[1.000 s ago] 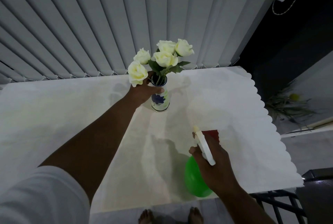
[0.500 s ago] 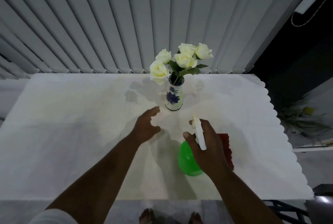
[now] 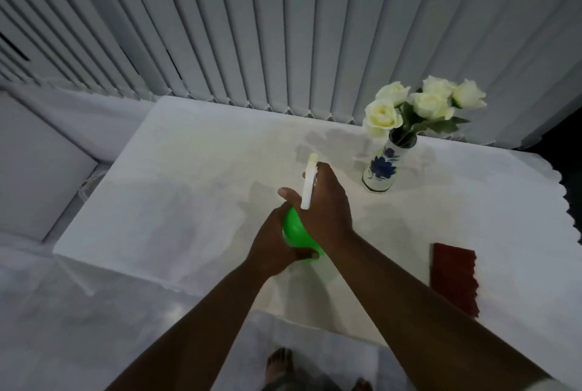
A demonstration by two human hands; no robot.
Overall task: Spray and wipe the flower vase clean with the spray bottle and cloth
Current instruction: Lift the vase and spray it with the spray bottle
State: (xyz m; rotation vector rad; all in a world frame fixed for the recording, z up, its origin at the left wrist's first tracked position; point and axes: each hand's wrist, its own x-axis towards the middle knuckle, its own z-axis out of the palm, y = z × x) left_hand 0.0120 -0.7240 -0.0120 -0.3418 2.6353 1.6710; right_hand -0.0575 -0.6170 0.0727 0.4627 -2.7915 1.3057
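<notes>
Vase (image 3: 382, 167) upright near table's (image 3: 189, 189) back edge, toward the right; bottle (image 3: 299, 230) held w/ both hands mid-table, not yet aimed.
Nozzle points at the back edge, left of the vase, so best to swing it right & close in before squeezing, keeping spray low on the body, off the roses (image 3: 422, 101). Right hand (image 3: 327, 201) wraps the neck & white trigger head from above, wrist bent down; left hand (image 3: 274, 246) cups the green belly from the left & below, thumb on it. Both arms reach fwd from the front edge. Cloth (image 3: 453, 277) lies flat near the front right, untouched.
</notes>
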